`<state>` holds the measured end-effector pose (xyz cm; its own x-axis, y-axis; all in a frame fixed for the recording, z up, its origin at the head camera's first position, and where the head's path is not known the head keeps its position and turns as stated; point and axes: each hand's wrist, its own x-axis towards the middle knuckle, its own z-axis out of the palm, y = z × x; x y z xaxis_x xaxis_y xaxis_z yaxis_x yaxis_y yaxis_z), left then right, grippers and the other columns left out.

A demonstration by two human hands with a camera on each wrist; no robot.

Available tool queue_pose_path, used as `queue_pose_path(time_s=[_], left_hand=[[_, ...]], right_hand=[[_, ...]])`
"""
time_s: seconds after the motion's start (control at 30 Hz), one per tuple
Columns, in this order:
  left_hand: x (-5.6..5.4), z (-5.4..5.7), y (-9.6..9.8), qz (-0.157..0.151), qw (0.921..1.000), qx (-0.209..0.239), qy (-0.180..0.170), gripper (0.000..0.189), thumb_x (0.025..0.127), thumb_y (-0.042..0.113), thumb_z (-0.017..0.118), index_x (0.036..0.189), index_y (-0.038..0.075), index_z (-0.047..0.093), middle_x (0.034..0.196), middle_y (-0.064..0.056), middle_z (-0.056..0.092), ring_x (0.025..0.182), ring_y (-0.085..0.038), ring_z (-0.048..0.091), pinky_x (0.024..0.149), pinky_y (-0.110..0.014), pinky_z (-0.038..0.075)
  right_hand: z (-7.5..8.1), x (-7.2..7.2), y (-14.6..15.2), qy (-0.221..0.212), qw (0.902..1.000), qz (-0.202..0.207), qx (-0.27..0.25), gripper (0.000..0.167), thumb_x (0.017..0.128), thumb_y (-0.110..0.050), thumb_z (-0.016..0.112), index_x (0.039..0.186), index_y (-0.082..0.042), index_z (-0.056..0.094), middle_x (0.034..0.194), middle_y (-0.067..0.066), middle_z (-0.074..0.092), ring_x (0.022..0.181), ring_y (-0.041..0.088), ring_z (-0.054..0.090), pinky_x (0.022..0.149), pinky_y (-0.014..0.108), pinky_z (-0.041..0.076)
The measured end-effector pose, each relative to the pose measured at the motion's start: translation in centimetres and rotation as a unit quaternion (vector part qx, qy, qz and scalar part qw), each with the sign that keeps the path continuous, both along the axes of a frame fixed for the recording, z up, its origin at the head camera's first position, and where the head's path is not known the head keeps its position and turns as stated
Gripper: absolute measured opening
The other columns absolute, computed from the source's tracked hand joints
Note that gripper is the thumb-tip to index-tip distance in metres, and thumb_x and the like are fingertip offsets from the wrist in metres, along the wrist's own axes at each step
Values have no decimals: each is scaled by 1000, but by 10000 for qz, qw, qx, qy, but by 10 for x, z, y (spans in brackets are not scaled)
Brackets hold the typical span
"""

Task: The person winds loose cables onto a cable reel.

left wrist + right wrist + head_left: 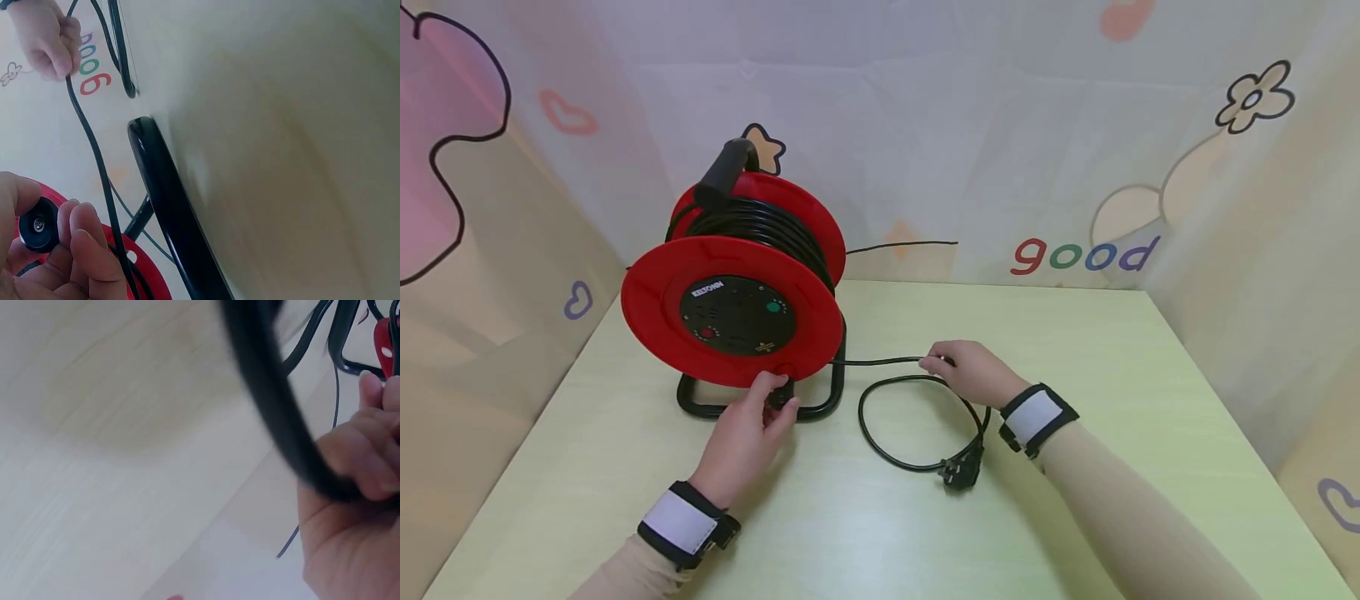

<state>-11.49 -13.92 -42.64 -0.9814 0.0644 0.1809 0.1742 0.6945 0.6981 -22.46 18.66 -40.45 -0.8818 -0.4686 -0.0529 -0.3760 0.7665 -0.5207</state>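
A red cable reel (651,304) with black cable wound on its drum stands at the left of the table on a black tubular stand (837,379). My left hand (745,442) grips the round black crank knob (39,225) at the lower edge of the reel's front disc, thumb and fingers around it. To the right, my right hand (983,375) holds the black cable (880,362), which runs nearly level out of the reel. Past the hand the cable loops on the table and ends in a black plug (961,470).
The reel's carrying handle (722,175) rises at its top. Behind the light table (1075,350) hangs a printed curtain (962,150), and more curtain closes off both sides. Each wrist wears a black and white strap (681,523).
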Motion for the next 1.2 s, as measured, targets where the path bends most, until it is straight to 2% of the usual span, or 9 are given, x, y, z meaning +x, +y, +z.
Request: queue_pose_path(time_s=[0.17, 0.47, 0.87, 1.03, 1.2], left_hand=[[1, 0, -3, 9, 10000, 44, -19, 39, 92, 22, 67, 126, 16, 48, 74, 1, 54, 69, -18, 53, 59, -31, 46], [1, 1, -1, 16, 9999, 103, -55, 39, 92, 23, 67, 126, 16, 47, 76, 0, 55, 70, -19, 53, 59, -32, 47], [1, 4, 4, -57, 9999, 121, -50, 38, 93, 22, 66, 126, 16, 47, 77, -1, 55, 70, -19, 53, 59, -31, 46], [0, 4, 5, -66, 10000, 68, 25, 38, 93, 22, 65, 125, 15, 48, 75, 0, 55, 68, -18, 53, 58, -31, 46], [0, 0, 0, 30, 9999, -52, 140, 38, 91, 19, 67, 124, 14, 48, 75, 1, 56, 67, -18, 53, 58, -30, 46]], right_hand=[[6, 5, 25, -112, 9998, -177, 11, 31, 98, -39, 55, 92, -12, 68, 69, -1, 47, 66, 17, 46, 59, 34, 36], [22, 18, 73, 16, 9979, -620, -206, 48, 88, -61, 57, 73, -16, 60, 63, -3, 41, 60, 18, 40, 54, 32, 31], [30, 22, 114, 204, 9956, -913, 46, 51, 84, -66, 58, 68, -18, 55, 62, -4, 41, 61, 17, 40, 53, 30, 31], [35, 21, 128, 187, 9944, -1011, 225, 49, 85, -61, 63, 69, -15, 53, 62, -3, 42, 61, 18, 41, 53, 31, 31], [37, 26, 170, 420, 9893, -1296, 528, 40, 90, -49, 64, 71, -15, 56, 64, -2, 45, 62, 18, 42, 52, 31, 32]])
